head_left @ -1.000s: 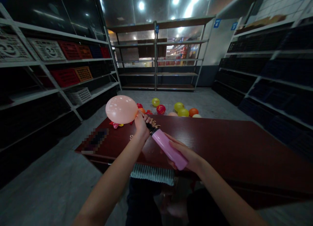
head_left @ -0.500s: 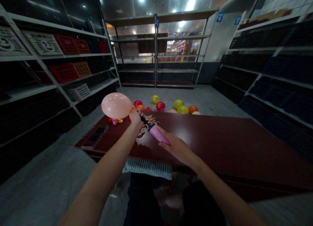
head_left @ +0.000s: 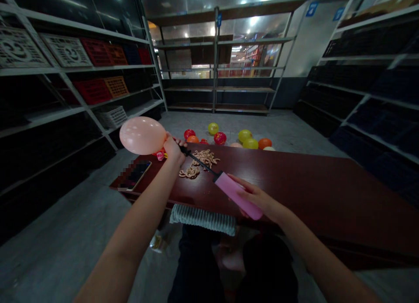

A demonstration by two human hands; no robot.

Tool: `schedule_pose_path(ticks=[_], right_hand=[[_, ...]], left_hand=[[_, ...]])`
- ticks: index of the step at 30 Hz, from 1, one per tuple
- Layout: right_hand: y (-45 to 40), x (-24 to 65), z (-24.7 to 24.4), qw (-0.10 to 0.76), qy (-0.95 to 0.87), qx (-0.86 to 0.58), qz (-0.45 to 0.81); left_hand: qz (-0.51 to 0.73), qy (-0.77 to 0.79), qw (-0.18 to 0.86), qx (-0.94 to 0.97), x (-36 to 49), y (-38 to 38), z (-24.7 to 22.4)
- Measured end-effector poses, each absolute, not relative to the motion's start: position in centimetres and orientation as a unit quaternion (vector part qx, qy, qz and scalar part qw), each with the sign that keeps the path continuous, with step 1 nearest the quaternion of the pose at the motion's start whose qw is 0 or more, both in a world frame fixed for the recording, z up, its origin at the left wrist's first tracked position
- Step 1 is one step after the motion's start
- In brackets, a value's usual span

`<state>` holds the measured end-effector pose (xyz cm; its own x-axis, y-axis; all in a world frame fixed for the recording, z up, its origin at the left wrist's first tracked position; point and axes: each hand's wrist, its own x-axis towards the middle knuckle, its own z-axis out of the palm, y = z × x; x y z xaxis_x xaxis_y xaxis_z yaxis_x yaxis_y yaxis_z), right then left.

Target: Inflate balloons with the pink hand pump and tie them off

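Observation:
A peach balloon (head_left: 143,135), inflated, sits on the black nozzle end of a hand pump. My left hand (head_left: 173,149) is closed around the balloon's neck and that end of the pump. The pink barrel of the pump (head_left: 238,195) is in my right hand (head_left: 253,194), whose fingers wrap round it. A long black rod shows between the two hands, above the dark red table (head_left: 294,176). Under the rod lie two piles of curled tan pieces (head_left: 205,158). Small red and yellow items (head_left: 160,155) lie beneath the balloon.
A phone (head_left: 139,175) lies at the table's left end. Several red, yellow and orange balloons (head_left: 220,138) are beyond the far edge. A ribbed grey-blue cloth (head_left: 203,220) hangs at the near edge. Shelves with crates (head_left: 94,91) stand left; more racks stand behind and right.
My right hand has pulled the pink barrel right and toward me, baring the black rod. My left hand and the balloon have shifted left in the view, which has itself moved a little.

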<state>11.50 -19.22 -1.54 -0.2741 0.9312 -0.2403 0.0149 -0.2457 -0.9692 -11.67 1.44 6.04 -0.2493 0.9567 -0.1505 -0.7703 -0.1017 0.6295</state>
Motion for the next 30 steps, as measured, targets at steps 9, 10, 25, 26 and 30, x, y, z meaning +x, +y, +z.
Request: schedule_pose_path(ticks=[9,10,25,26,30], right_hand=[[-18.9,8.3,-1.3,0.450,-0.368,-0.338,0.740],[-18.7,8.1,-0.9,0.455,-0.367,-0.325,0.744],[-15.9,8.9,0.5,0.324,-0.715,-0.565,0.253],[-16.0,9.2,0.4,0.311,-0.721,-0.571,0.239],[-17.1,10.4,0.7,0.271,-0.744,-0.577,0.201]], left_hand=[[0.713,0.201,0.630,0.234,-9.3,-2.8,8.2],[0.706,0.195,0.637,0.242,-8.6,-3.4,8.2],[0.687,0.305,0.627,0.206,-6.3,-1.8,5.6],[0.691,0.310,0.620,0.207,-6.5,-1.3,5.6],[0.707,0.341,0.594,0.180,-8.1,1.0,6.1]])
